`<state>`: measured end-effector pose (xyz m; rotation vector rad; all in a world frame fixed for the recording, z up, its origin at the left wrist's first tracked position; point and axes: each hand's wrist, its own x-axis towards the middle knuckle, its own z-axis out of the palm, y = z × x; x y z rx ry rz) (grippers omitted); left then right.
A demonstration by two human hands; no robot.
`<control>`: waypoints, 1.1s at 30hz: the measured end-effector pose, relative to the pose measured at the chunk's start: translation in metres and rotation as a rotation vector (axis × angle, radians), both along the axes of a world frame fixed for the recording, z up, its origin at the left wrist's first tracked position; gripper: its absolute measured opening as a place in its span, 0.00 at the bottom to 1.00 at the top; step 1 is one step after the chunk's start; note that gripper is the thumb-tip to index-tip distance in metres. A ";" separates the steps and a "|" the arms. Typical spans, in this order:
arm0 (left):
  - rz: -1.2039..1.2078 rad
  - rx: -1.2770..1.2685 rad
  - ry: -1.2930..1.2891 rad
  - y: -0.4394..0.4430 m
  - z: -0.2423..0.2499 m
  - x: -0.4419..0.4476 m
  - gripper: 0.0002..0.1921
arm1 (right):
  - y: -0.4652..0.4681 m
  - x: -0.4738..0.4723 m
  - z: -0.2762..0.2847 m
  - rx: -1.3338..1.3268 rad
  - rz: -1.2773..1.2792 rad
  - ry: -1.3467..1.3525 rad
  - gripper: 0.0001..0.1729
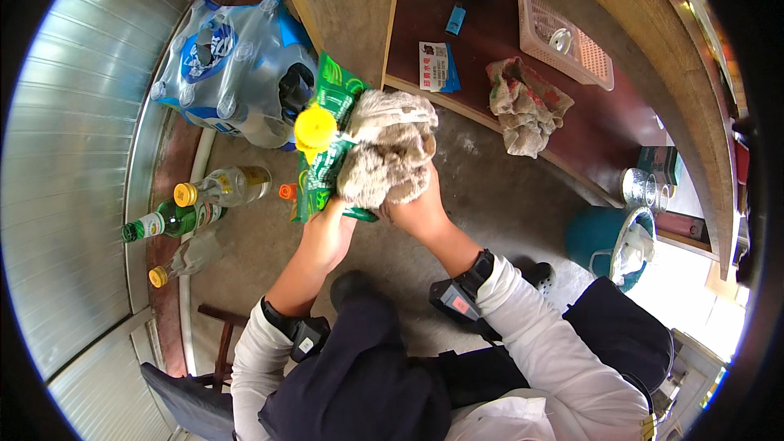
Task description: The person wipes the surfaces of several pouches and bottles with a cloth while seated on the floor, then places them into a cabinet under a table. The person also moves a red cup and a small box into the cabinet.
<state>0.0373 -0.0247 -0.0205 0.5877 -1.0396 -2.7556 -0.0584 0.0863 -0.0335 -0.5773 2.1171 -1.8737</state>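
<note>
A bunched, greyish-beige cloth (392, 147) is held up between my two hands, above the floor beside the wooden shelf unit. My left hand (331, 234) grips its lower left part, the fingers mostly hidden behind. Under the cloth's right side, my right hand (419, 211) closes on it. Directly left of the cloth is a green printed plastic package (331, 162), its lower end by my left hand; whether that hand also holds it I cannot tell. A yellow cap (315, 128) overlaps the package.
Shrink-wrapped bottles (226, 73) stand at upper left, with loose bottles (226, 187) below. A second rag (527, 104) hangs over the edge of the dark red shelf (471, 73), near cards (438, 66), a blue lighter (455, 19) and a pink basket (563, 43). A teal bin (585, 239) stands right.
</note>
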 end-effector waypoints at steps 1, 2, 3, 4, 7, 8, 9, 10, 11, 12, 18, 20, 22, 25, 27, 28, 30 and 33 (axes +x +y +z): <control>0.033 0.023 -0.034 0.000 0.003 -0.002 0.20 | -0.001 -0.004 0.002 -0.129 -0.055 0.022 0.32; 0.024 0.033 -0.028 0.004 0.007 -0.002 0.20 | -0.004 -0.016 0.002 -0.276 -0.167 -0.168 0.30; 0.017 0.085 0.033 0.007 0.010 -0.003 0.21 | -0.008 -0.023 0.002 -0.378 -0.263 -0.366 0.27; -0.009 0.057 -0.019 0.006 0.014 -0.002 0.22 | 0.000 -0.033 0.004 -0.291 -0.283 -0.523 0.22; 0.021 0.077 0.040 0.000 0.021 -0.001 0.23 | 0.018 -0.045 0.003 -0.503 -0.147 -0.965 0.23; 0.014 0.095 0.073 -0.004 0.023 0.002 0.23 | 0.027 -0.042 0.002 -0.700 -0.019 -1.048 0.24; 0.005 0.155 0.038 -0.008 0.023 0.004 0.23 | 0.037 -0.039 0.002 -0.875 0.093 -1.133 0.26; -0.015 0.192 0.041 -0.011 0.023 0.005 0.22 | 0.043 -0.036 0.002 -0.928 0.117 -1.162 0.26; -0.039 0.229 0.042 -0.013 0.023 0.006 0.21 | 0.049 -0.033 0.004 -0.922 0.070 -1.199 0.27; -0.070 0.191 0.050 -0.013 0.022 0.007 0.21 | 0.051 -0.031 0.006 -0.906 0.073 -1.187 0.27; -0.171 0.035 0.047 -0.007 0.018 0.008 0.20 | 0.058 -0.028 0.026 -0.727 -0.134 -1.082 0.23; -0.196 0.014 0.078 -0.007 0.014 0.003 0.19 | 0.065 -0.027 0.030 -0.767 -0.145 -1.009 0.22; -0.273 -0.118 -0.154 -0.006 0.011 0.000 0.18 | 0.073 -0.027 0.034 -0.779 -0.219 -0.945 0.23; -0.354 -0.127 -0.273 -0.003 0.012 -0.001 0.31 | 0.085 -0.032 0.047 -0.646 -0.310 -0.602 0.24; -0.325 -0.054 -0.107 0.003 0.017 0.000 0.39 | 0.092 -0.037 0.063 -0.437 -0.324 -0.387 0.24; -0.408 -0.130 -0.128 0.003 0.020 -0.001 0.40 | 0.089 -0.039 0.067 -0.364 -0.422 -0.176 0.25; -0.433 0.122 -0.060 0.006 0.024 -0.014 0.45 | 0.103 -0.044 0.086 -0.439 0.096 -0.450 0.30; -0.385 0.376 -0.057 0.021 0.029 -0.034 0.44 | 0.114 -0.024 0.096 -0.262 0.229 -0.637 0.37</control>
